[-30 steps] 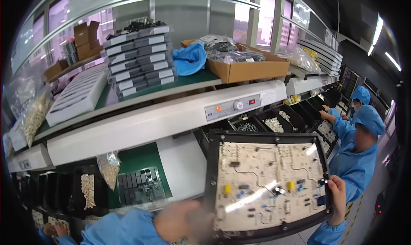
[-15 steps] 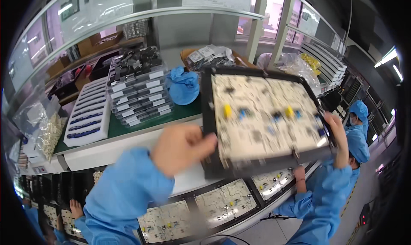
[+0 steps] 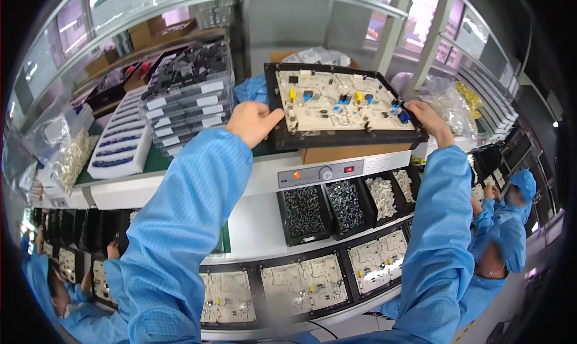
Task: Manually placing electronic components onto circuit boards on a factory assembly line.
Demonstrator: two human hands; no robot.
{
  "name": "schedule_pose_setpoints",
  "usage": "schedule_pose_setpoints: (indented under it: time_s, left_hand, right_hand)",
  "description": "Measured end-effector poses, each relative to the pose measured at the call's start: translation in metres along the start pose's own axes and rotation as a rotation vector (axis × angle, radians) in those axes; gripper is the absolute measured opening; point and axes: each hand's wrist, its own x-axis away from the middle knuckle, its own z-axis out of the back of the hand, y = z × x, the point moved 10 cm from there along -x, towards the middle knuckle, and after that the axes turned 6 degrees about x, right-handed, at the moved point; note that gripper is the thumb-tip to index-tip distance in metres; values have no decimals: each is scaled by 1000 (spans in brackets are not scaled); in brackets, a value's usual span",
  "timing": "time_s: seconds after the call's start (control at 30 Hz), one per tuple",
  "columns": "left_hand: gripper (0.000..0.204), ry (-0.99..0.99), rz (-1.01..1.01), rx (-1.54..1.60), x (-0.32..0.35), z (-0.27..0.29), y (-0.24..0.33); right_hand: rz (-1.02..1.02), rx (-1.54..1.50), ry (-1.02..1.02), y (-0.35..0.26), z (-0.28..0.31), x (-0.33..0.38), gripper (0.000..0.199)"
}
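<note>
Between my hands a black-framed tray of cream circuit boards (image 3: 324,116) is held up over the shelf, tilted so its face shows. Yellow, blue and black components stand on the boards. My left hand (image 3: 255,124) is closed on the frame's left edge, thumb in front. My right hand (image 3: 430,122) grips the right edge near its corner. Just below the tray is a brown cardboard box (image 3: 354,153); whether they touch I cannot tell. Stacked clear plastic trays (image 3: 186,112) of dark parts stand left of my left hand.
Bins of black parts (image 3: 303,211) and white connectors (image 3: 383,198) sit under the shelf. Along the lower line lie more framed boards (image 3: 305,285). A white foam rack (image 3: 123,145) and a bag of pale parts (image 3: 75,160) stand left. Co-workers in blue (image 3: 496,242) sit at both sides.
My hands have carried the tray of boards up and away from me, over the shelf. The bins and control panel beneath it have come into view.
</note>
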Motion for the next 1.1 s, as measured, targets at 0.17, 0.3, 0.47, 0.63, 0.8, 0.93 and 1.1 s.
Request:
schedule_pose_setpoints:
  time_s: [0.17, 0.3, 0.47, 0.63, 0.8, 0.93, 1.1]
  left_hand:
    - [47, -50, -32, -98, -4, -6, 0]
    - [63, -154, 141, 13, 1, -16, -14]
    - [43, -42, -127, 53, 116, 19, -16]
    - [12, 49, -54, 9, 292, 41, -137]
    - [10, 101, 97, -254, 441, 75, -266]
    - [10, 322, 228, -371, 534, 83, -334]
    - [11, 495, 237, -177, 599, 71, -350]
  right_hand:
    - [124, 350, 0, -1, 21, -16, 33]
    - [226, 631, 723, -15, 117, 44, 33]
    - [403, -52, 990, -99, -80, 261, 46]
    - [594, -55, 108, -184, -396, 278, 15]
    - [624, 159, 277, -194, -491, 256, 9]
    - [597, 343, -54, -189, -596, 236, 15]
    - [448, 514, -13, -163, -640, 222, 13]
